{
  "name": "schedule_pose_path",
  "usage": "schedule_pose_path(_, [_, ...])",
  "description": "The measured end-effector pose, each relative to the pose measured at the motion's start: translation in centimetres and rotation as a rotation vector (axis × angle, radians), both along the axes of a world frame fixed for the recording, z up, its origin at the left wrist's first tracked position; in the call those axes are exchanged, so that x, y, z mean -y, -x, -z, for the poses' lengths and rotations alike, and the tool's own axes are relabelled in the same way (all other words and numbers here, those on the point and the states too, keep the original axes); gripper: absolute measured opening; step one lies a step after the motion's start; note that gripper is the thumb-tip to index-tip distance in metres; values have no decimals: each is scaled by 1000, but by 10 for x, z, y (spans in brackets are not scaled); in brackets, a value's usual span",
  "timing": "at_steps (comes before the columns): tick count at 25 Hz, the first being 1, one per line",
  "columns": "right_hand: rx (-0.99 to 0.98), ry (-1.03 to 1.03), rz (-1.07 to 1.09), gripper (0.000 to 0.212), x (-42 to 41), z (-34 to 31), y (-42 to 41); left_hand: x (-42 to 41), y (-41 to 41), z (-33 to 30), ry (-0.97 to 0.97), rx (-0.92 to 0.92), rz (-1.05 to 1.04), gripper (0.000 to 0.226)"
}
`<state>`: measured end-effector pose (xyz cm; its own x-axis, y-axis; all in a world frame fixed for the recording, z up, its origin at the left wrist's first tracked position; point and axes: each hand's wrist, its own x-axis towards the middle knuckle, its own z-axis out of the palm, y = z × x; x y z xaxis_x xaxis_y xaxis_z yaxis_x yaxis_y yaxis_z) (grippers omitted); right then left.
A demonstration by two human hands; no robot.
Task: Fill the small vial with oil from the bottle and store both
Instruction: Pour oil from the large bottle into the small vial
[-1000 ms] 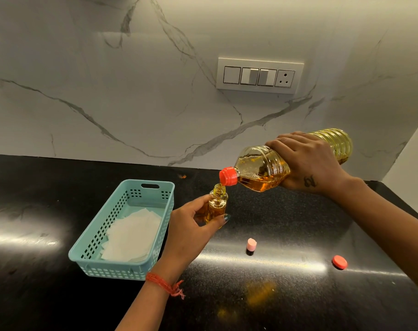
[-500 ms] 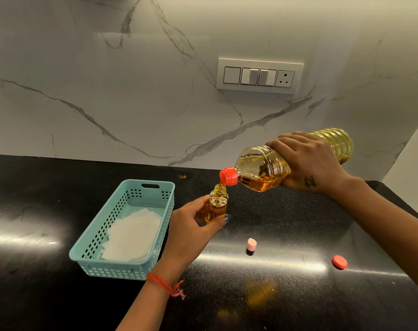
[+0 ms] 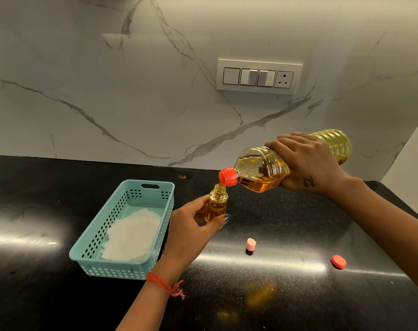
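My right hand (image 3: 305,161) grips a clear plastic oil bottle (image 3: 260,170) tipped nearly level, its orange neck over the mouth of a small glass vial (image 3: 217,204). My left hand (image 3: 191,230) holds the vial upright above the black counter, thumb and fingers round its lower part. The vial is filled with amber oil up to near its neck. A small pink vial cap (image 3: 250,244) stands on the counter below and to the right. An orange bottle cap (image 3: 338,261) lies flat further right.
A teal perforated basket (image 3: 155,187) with white paper lining its bottom sits on the counter to the left of my left hand. A marble wall with a switch plate (image 3: 258,76) rises behind. Another wall closes the right corner.
Almost nothing has moved: both hands keep their pose and the bottle stays tipped over the vial. The oil level in the vial looks much the same.
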<state>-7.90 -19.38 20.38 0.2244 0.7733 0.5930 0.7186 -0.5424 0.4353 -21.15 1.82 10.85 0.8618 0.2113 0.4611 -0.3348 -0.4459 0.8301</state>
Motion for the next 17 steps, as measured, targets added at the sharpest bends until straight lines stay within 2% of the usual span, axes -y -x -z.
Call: schedule_pose_path(17, [-26,4,24,61,1,5,-2,0,-2,0,15,-23,14,37])
